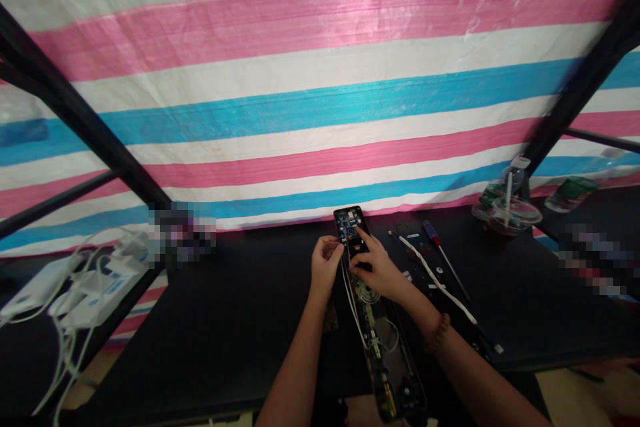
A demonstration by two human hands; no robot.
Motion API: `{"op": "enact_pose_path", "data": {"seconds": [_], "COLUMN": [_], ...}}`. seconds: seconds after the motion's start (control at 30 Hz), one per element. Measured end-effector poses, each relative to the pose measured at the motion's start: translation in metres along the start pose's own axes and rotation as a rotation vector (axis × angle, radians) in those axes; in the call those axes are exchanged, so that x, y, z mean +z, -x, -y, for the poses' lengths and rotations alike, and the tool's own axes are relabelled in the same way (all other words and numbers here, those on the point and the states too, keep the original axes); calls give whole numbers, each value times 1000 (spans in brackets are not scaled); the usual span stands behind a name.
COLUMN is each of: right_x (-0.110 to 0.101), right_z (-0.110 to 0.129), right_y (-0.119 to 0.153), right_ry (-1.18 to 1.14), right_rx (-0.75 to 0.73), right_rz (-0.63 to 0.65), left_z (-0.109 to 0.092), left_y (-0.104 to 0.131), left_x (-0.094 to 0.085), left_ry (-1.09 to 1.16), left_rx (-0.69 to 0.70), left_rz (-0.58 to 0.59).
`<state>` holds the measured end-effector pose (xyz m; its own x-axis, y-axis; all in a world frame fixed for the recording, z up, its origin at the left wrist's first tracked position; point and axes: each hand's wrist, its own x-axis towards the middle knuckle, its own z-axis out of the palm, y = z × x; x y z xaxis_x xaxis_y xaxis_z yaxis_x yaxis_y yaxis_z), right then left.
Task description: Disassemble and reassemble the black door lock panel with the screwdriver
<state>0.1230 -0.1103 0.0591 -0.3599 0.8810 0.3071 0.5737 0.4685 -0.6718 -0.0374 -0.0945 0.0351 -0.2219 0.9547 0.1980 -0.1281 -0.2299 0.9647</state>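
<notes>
A long, narrow black device housing (407,353) lies with its inside uncovered, one end toward me. Metal parts run along its length, and a blue circuit board (346,221) sits at the far end. White wires (351,297) trail down its left side. Beside the board's left edge, my left hand (325,263) pinches at the upper end of the white wires. My right hand (383,273) reaches over from the right; one fingertip rests on the board, while its thumb and another finger come together lower down. Whatever is between them is too small to make out.
Right of the housing lie a screwdriver (447,260), a white sleeved cable (433,273) and small parts on the black table (225,333). Farther right stand a plastic cup (515,217) and bottles. White power strips (100,293) with tangled cords are at left. Striped sheeting (320,93) hangs behind.
</notes>
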Motion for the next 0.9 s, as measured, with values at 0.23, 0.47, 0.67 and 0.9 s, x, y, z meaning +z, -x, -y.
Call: {"op": "enact_pose_path", "data": {"seconds": [0.23,0.47,0.67,0.9], "right_x": [1,1,-2,0], "right_z": [2,-1,2,5], "right_y": [0,0,0,-2], "right_ry": [-26,-11,32,20], "right_rx": [22,-52,4,53], "right_rz": [-19,-25,17,-16], "left_z": [-1,1,0,-3], "left_y": [0,-1,0,0], "left_x": [1,0,1,1], "left_ry": [5,41,56,38], "left_rx": [2,-3,-9,-3], "left_rz": [2,10,13,4]}}
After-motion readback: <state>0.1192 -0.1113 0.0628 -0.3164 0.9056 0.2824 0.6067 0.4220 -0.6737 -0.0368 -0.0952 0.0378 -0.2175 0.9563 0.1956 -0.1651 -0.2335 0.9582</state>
